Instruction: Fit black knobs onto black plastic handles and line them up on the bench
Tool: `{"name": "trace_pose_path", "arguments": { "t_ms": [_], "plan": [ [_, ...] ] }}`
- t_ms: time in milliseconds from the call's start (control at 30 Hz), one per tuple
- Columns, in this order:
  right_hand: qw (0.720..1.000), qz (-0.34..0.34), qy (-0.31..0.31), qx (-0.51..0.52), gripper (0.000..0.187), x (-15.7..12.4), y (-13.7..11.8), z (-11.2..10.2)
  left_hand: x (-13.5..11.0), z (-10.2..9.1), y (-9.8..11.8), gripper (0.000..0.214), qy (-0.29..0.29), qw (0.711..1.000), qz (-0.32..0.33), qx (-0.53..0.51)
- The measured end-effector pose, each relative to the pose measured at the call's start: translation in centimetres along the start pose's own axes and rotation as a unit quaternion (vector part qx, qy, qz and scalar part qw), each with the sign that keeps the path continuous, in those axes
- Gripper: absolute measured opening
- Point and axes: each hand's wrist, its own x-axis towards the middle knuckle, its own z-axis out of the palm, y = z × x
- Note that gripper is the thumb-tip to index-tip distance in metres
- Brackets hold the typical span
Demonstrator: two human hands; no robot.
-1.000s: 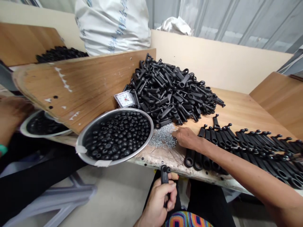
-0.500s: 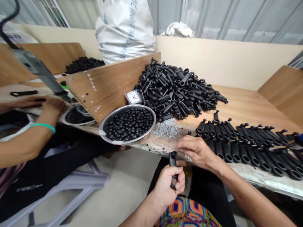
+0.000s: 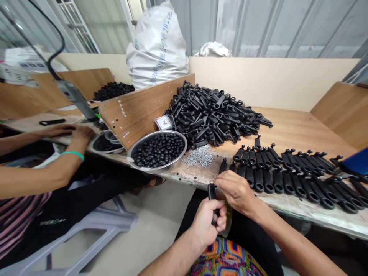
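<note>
My left hand (image 3: 207, 220) is closed around a black plastic handle (image 3: 212, 191), held upright just below the table edge. My right hand (image 3: 236, 189) is pinched at the top of that handle, fingers together; whatever it pinches is too small to make out. A small heap of metal pins (image 3: 199, 157) lies on the table just beyond my hands. A metal bowl (image 3: 135, 151) of black round knobs sits to their left. Behind them is a big pile of black handles (image 3: 214, 113). A row of laid-out handles (image 3: 287, 172) runs along the table to the right.
A wooden divider board (image 3: 143, 105) leans beside the bowl, with a small white clock (image 3: 163, 122) at its foot. A co-worker's arm with a green wristband (image 3: 71, 154) works at the left, near a hanging tool (image 3: 76, 97). White sack (image 3: 158, 46) behind. Blue object (image 3: 355, 161) at right edge.
My right hand has left the pin heap and come back to the top of the handle in my left hand. The view has swung left, showing more of the co-worker.
</note>
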Motion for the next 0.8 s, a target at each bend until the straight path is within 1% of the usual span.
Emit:
{"name": "trace_pose_path", "arguments": {
  "t_ms": [67,167,267,367,500,567,667,800],
  "plan": [
    [1.000,0.001,-0.014,-0.010,0.022,-0.2,-0.1,-0.2,0.0,0.1,0.0,0.014,0.001,1.000,-0.002,0.006],
    [1.000,0.006,-0.013,-0.004,0.021,-0.5,-0.1,-0.8,-0.1,0.1,0.1,0.009,-0.003,1.000,0.001,0.012],
    [0.999,0.029,-0.031,-0.006,0.020,-0.5,0.0,-1.7,-0.2,0.2,0.2,0.004,-0.005,1.000,0.005,0.022],
    [0.993,0.067,-0.098,-0.025,0.019,-0.2,-0.1,-2.5,-0.2,0.1,0.1,0.006,0.000,0.999,0.010,0.036],
    [0.969,0.113,-0.205,-0.073,0.019,0.6,-0.6,-3.0,-0.1,0.1,-0.1,0.007,0.013,0.997,0.021,0.066],
    [0.960,0.122,-0.239,-0.085,0.018,0.9,-0.8,-3.0,-0.1,0.2,-0.2,0.007,0.023,0.995,0.035,0.086],
    [0.960,0.118,-0.241,-0.079,0.018,0.9,-0.9,-2.8,-0.3,0.3,-0.1,0.007,0.043,0.990,0.062,0.116],
    [0.973,0.094,-0.206,-0.053,0.018,0.6,-0.8,-2.2,-0.6,0.4,0.1,0.007,0.058,0.985,0.080,0.142]
  ]
}}
